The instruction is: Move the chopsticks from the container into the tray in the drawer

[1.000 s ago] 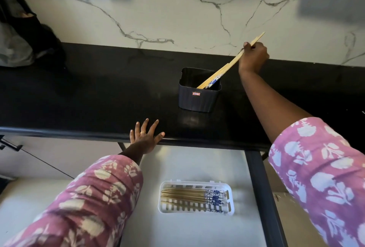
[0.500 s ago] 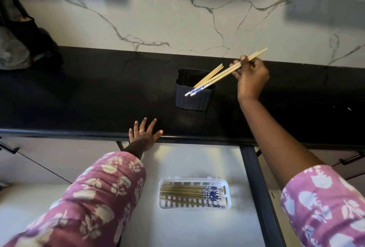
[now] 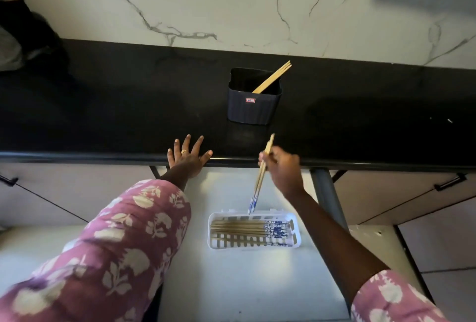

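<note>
A dark square container (image 3: 253,107) stands on the black counter, with a few wooden chopsticks (image 3: 273,76) leaning out of its right corner. My right hand (image 3: 283,171) grips a pair of chopsticks (image 3: 260,182) near their plain ends; their blue-patterned tips point down and touch the far rim of the white slotted tray (image 3: 213,231). The tray lies in the open drawer (image 3: 231,283) and holds several chopsticks (image 3: 247,229) laid lengthwise. My left hand (image 3: 186,158) rests flat, fingers spread, on the counter's front edge.
The black counter (image 3: 116,115) runs across the view below a white marbled wall. A dark bag (image 3: 23,35) sits at the far left. Closed drawer fronts with black handles (image 3: 449,183) flank the open drawer, whose dark right rail (image 3: 325,192) runs beside my right arm.
My right hand has carried the pair of chopsticks from above the container down over the counter edge to the tray's far rim. My left hand has stayed on the counter edge.
</note>
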Tool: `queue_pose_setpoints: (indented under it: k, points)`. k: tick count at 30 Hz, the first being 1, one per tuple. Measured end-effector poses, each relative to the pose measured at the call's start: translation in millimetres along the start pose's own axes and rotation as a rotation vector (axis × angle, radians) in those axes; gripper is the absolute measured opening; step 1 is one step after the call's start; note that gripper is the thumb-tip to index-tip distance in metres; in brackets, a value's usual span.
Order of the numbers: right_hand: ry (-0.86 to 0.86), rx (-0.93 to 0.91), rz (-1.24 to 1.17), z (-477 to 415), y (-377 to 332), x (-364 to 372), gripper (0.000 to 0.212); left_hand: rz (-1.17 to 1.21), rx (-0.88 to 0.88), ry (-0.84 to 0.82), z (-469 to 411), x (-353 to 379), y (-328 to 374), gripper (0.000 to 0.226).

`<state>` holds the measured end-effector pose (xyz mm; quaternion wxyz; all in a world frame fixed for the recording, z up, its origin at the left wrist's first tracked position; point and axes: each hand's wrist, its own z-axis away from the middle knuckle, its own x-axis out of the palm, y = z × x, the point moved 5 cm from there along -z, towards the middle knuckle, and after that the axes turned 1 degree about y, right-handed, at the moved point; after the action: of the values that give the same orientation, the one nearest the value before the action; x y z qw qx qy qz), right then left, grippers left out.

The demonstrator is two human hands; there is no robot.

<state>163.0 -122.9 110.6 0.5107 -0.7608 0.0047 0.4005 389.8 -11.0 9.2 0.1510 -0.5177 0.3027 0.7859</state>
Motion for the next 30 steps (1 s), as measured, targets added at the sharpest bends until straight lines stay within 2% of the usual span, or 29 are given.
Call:
queue_pose_setpoints:
  k: [4, 6, 9, 11, 15, 16, 18, 20, 21, 30]
  points:
    - [-0.377, -0.243, 0.521, 47.0, 1.3, 59.3, 0.027, 0.005, 0.002, 0.0, -1.8, 1.1, -0.4, 0.064]
    - [-0.488, -0.4, 0.734, 70.6, -1.3, 83.6, 0.018, 0.008, 0.003, -0.005, -2.2, 1.1, -0.8, 0.064]
    - [-0.597, -0.355, 0.88, 94.3, 11.0, 113.1, 0.033, 0.005, 0.009, -0.017, -2.4, 0.6, -0.8, 0.064]
    - [-0.61, -0.357, 0.954, 106.2, 24.8, 128.8, 0.035, 0.004, 0.011, -0.016, -1.8, 0.4, -0.5, 0.064]
    - [-0.704, -0.352, 0.936, 116.8, 39.2, 151.3, 0.034, -0.005, 0.003, -0.02, -2.9, 0.0, -1.0, 0.063]
    - [-0.743, -0.339, 0.959, 119.6, 39.4, 154.0, 0.029, -0.005, 0.003, -0.021, -3.2, -0.1, -1.4, 0.063]
    - [-0.82, -0.334, 0.944, 119.5, 45.1, 157.6, 0.006, -0.009, 0.005, -0.017, -3.3, -0.7, -1.4, 0.063]
    - [-0.849, -0.341, 0.908, 120.6, 56.9, 165.6, 0.024, -0.008, 0.007, -0.024, -3.4, -1.1, -1.0, 0.063]
    - [-0.857, -0.328, 0.892, 120.3, 58.9, 167.4, 0.026, -0.006, 0.007, -0.029, -4.0, -1.0, -1.0, 0.063]
    - [-0.879, -0.328, 0.877, 116.1, 69.1, 178.4, 0.023, -0.03, 0.006, -0.022, -7.6, 1.8, -2.9, 0.064]
